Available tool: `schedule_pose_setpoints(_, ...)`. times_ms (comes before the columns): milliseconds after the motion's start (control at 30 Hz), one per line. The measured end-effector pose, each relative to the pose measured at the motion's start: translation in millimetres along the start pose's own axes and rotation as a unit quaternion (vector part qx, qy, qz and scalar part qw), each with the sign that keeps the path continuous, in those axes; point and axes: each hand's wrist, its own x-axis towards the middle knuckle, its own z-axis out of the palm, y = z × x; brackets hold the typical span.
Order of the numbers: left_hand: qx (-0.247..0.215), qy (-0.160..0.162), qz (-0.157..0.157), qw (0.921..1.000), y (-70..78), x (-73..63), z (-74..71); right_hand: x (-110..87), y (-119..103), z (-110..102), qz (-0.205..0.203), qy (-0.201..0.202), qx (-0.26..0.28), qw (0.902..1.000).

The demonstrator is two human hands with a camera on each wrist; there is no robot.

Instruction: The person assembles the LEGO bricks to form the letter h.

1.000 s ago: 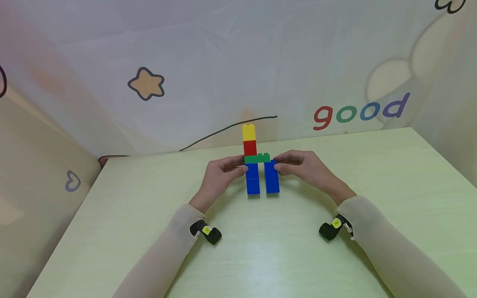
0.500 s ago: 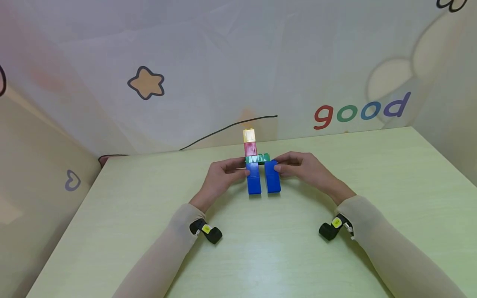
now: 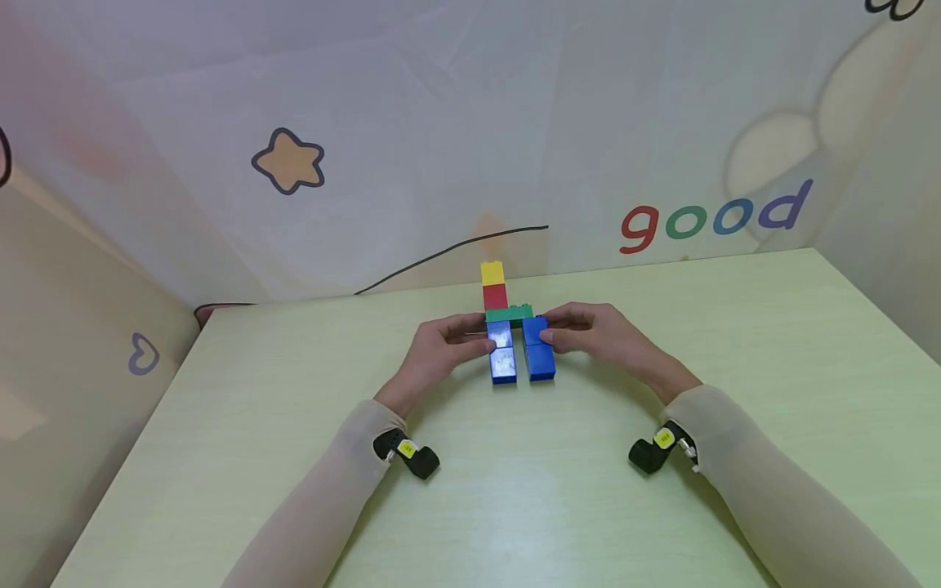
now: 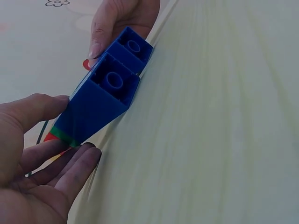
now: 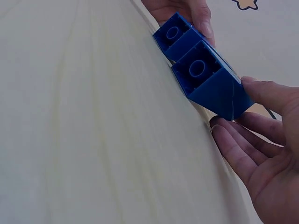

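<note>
In the head view, my left hand (image 3: pixel 434 351) and right hand (image 3: pixel 603 335) hold a figure of toy building blocks between them. Two blue legs (image 3: pixel 503 363) stand side by side under a green block (image 3: pixel 518 314). On the green block's left end sits a red block (image 3: pixel 495 296), topped by a yellow block (image 3: pixel 492 273). Left thumb and fingers pinch the left leg near its top; the right ones pinch the right leg (image 3: pixel 540 359). The figure leans back, and both wrist views show the hollow undersides of the blue blocks (image 4: pixel 113 80), facing out.
A pale wooden table (image 3: pixel 470 490) lies under the hands. Behind it rises a printed cloth backdrop (image 3: pixel 441 147) with a star (image 3: pixel 289 162) and coloured letters (image 3: pixel 716 216). Each sleeve carries a small black wrist camera (image 3: pixel 422 462).
The block figure has tipped further back: its yellow top has sunk in the head view while the leg bottoms stay nearly in place. Both hands have shifted only slightly, keeping their grip.
</note>
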Motion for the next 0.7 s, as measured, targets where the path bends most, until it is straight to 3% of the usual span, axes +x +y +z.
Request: schedule_pose_setpoints(700,-0.028,-0.004,-0.025,0.9993,-7.6,1.2,-2.7,2.1,6.6,-0.8,-0.008,-0.027,-0.001,0.9996)
